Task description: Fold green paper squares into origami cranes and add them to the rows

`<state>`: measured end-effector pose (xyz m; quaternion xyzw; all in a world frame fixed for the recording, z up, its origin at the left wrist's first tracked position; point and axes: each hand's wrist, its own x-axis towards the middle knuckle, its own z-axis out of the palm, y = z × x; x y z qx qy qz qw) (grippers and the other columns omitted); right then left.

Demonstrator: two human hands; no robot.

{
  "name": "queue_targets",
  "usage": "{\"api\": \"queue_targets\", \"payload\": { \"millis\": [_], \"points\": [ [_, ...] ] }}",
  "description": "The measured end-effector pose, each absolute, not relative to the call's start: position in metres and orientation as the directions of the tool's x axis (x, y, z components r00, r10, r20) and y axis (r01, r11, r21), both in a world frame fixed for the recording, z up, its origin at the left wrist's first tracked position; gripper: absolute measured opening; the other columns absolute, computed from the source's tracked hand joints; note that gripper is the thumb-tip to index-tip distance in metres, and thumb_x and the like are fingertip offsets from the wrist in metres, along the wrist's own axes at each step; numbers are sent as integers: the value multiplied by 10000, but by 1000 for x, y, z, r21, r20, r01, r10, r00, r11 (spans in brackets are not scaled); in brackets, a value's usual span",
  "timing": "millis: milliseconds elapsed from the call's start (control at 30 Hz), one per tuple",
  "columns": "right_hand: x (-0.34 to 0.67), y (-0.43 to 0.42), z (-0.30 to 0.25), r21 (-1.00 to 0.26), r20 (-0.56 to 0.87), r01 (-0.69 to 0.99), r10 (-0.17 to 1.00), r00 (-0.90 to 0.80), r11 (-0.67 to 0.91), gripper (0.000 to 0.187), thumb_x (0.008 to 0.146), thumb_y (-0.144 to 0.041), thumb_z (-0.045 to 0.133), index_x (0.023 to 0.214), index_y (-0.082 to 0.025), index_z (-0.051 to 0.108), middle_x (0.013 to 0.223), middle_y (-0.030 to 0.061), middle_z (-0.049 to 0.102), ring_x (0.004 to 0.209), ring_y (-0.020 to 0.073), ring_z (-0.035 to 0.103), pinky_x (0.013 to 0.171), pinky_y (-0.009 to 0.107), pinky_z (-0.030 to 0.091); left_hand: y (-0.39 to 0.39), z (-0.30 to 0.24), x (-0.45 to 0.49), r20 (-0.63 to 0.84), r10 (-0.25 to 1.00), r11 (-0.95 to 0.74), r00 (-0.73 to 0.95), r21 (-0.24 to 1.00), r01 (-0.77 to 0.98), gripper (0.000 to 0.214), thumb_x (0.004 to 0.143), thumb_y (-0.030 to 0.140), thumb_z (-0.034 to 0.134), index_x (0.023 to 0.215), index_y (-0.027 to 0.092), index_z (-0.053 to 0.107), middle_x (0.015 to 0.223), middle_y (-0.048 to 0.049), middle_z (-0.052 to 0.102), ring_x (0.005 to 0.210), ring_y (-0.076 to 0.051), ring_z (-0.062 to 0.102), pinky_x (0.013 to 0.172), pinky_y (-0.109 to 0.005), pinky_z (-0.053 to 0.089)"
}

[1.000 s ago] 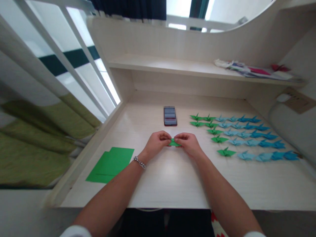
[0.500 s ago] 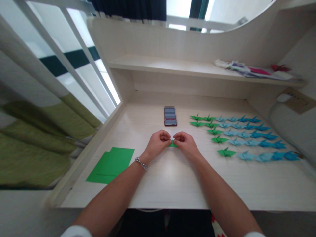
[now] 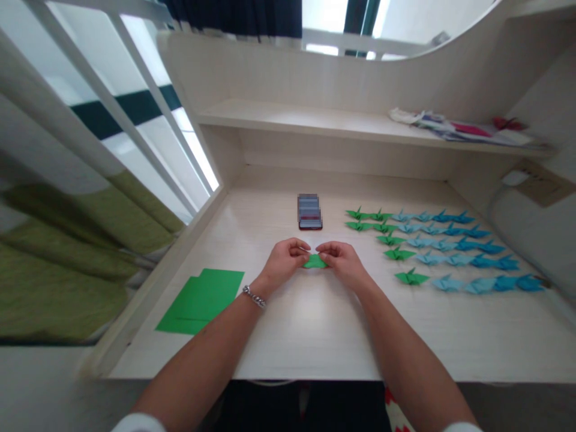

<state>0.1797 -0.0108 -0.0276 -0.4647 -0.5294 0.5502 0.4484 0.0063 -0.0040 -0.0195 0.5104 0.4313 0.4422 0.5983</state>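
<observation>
A small folded green paper (image 3: 314,261) sits low over the middle of the desk, pinched from both sides. My left hand (image 3: 284,261) grips its left end with curled fingers, and a metal bracelet is on that wrist. My right hand (image 3: 342,262) grips its right end in the same way. Most of the paper is hidden between my fingertips.
A stack of flat green paper sheets (image 3: 200,299) lies at the desk's front left. A phone (image 3: 309,212) lies behind my hands. Rows of green paper cranes (image 3: 387,240) and blue paper cranes (image 3: 459,249) fill the right side. Papers (image 3: 454,128) rest on the upper shelf.
My fingers have shifted slightly on the green paper, and a little more of it shows between my hands than half a second ago. Nothing else moved.
</observation>
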Motion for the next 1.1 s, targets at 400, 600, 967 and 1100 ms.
{"api": "queue_targets", "payload": {
  "millis": [400, 600, 967, 1100],
  "points": [
    [174, -19, -20, -860, 319, 433, 947, 41, 270, 215, 799, -319, 574, 920, -208, 712, 910, 62, 695, 786, 186, 621, 747, 307, 486, 2, -27, 5, 105, 994, -105, -5, 995, -2, 230, 704, 217, 676, 905, 120, 624, 831, -78, 697, 767, -188, 673, 697, -328, 572],
    [162, -15, -29, -967, 121, 213, 989, -87, 137, 317, 807, -407, 561, 984, -184, 698, 887, 48, 708, 780, 185, 626, 726, 303, 488, -9, -19, 9, 233, 969, -245, 79, 944, 220, 225, 771, 312, 631, 927, 156, 676, 912, -78, 708, 828, -188, 664, 770, -311, 540],
    [169, -10, -33, -998, -35, 50, 999, -15, -34, 263, 714, -381, 651, 821, -144, 689, 697, 48, 680, 599, 155, 618, 594, 271, 490, -6, -15, 2, 291, 956, -286, 40, 891, 352, 252, 737, 327, 655, 939, 179, 691, 884, -61, 701, 722, -156, 629, 685, -290, 526],
    [168, -10, -32, -999, -48, 5, 997, -58, -48, 261, 689, -384, 669, 790, -145, 693, 666, 39, 675, 588, 147, 617, 593, 267, 495, -5, -13, 0, 235, 964, -261, 121, 921, 289, 258, 718, 335, 673, 920, 177, 698, 928, -69, 701, 785, -168, 635, 715, -287, 521]
  ]
}}
